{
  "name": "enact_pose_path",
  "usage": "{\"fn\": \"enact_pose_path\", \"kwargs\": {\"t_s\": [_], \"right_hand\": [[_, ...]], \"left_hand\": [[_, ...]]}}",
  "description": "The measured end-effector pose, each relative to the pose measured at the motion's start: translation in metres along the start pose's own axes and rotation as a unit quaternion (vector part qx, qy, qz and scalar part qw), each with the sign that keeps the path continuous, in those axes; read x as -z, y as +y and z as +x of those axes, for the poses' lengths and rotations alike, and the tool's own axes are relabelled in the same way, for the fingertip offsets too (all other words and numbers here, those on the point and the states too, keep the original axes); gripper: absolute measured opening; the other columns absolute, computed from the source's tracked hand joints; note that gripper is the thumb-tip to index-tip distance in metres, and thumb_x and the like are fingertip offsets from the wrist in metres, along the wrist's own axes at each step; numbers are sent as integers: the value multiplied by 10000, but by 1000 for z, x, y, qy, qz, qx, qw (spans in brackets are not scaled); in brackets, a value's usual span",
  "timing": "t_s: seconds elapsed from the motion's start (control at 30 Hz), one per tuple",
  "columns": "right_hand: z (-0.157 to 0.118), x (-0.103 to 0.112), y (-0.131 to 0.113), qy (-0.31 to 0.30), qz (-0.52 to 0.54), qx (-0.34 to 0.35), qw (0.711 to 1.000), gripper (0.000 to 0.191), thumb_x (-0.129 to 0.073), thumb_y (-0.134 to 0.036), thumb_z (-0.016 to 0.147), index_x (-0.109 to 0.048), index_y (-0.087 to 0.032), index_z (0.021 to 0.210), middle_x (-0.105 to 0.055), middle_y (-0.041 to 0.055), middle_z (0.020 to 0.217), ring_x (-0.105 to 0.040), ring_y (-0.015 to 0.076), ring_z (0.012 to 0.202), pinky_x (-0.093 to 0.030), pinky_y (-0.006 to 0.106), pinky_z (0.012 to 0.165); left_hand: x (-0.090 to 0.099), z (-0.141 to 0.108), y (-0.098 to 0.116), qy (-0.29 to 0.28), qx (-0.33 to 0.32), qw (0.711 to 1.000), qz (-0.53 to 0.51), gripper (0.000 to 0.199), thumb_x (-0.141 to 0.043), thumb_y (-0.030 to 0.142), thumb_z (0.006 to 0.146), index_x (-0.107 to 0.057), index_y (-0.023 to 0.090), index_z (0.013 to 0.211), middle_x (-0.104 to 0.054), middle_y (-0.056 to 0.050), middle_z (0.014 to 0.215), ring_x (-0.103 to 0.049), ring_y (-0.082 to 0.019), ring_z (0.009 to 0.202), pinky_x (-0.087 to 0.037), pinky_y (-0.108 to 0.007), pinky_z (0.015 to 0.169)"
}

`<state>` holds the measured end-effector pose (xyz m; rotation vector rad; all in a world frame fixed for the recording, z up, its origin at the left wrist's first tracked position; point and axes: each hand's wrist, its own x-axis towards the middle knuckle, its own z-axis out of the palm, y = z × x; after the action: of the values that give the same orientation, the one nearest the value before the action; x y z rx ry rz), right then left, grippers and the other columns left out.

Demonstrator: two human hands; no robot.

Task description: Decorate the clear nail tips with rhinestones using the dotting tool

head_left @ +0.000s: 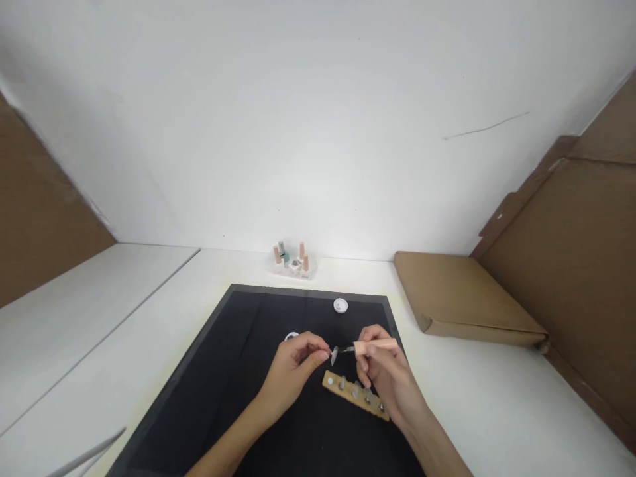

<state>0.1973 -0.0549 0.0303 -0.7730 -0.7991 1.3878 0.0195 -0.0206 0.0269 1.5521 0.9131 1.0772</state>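
Closed in a pinch, my left hand (pixel 298 361) holds a small translucent false nail (pixel 334 356) by a little stem whose end my fingertips hide. My right hand (pixel 385 364) is shut around the peach handle of a nail polish brush (pixel 375 346). The brush's dark tip points left, close to the false nail; whether they touch I cannot tell. Below both hands lies a wooden nail display stand (pixel 352 394), carrying several false nails on small holders, its right end partly behind my right hand.
Behind my left fingers a small white dish (pixel 292 336) shows in part. Farther back sits another white dish (pixel 340 305). A clear tray (pixel 293 270) of nail polish bottles stands beyond the black mat (pixel 238 338). On the right lies a flat cardboard box (pixel 467 291).
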Motion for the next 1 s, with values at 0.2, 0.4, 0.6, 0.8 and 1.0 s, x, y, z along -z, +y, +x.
{"fn": "enact_pose_path", "kwargs": {"t_s": [0.2, 0.4, 0.6, 0.8, 1.0], "right_hand": [[1, 2, 0, -7, 18, -34, 999, 260, -757, -392, 723, -633, -210, 863, -506, -37, 620, -427, 86, 522, -372, 167, 409], [-1, 1, 3, -36, 8, -55, 998, 266, -653, -457, 822, -580, -221, 920, -516, -55, 561, -445, 82, 444, -364, 179, 400], [1, 1, 3, -26, -12, -26, 999, 303, -716, -447, 766, -547, -230, 894, -497, -62, 583, -433, 88, 456, -354, 182, 393], [7, 3, 8, -3, -43, 21, 999, 294, -675, -455, 807, -514, -218, 741, -381, -88, 540, -342, 67, 438, -336, 172, 402], [3, 4, 12, -25, -103, 48, 993, 310, -694, -429, 801, -585, -171, 669, -461, -53, 657, -390, 37, 433, -329, 186, 404]], "left_hand": [[1, -2, -3, -9, -11, 999, 37, 138, -644, 266, 797, -687, 144, 746, -669, -41, 694, -605, -160, 655, -461, -246, 632], [2, -3, -3, -8, -25, 997, 66, 121, -627, 230, 807, -693, 146, 749, -673, -37, 692, -601, -157, 652, -453, -242, 633], [3, -5, -2, -8, -33, 996, 78, 122, -617, 221, 823, -696, 148, 766, -686, -42, 718, -613, -157, 667, -453, -236, 632], [3, -6, -3, -14, -37, 996, 80, 128, -604, 217, 835, -699, 148, 785, -696, -47, 737, -626, -162, 688, -462, -242, 650], [3, -5, -3, -12, -44, 995, 86, 115, -611, 201, 826, -698, 145, 775, -695, -43, 723, -620, -159, 671, -457, -241, 635]]}}
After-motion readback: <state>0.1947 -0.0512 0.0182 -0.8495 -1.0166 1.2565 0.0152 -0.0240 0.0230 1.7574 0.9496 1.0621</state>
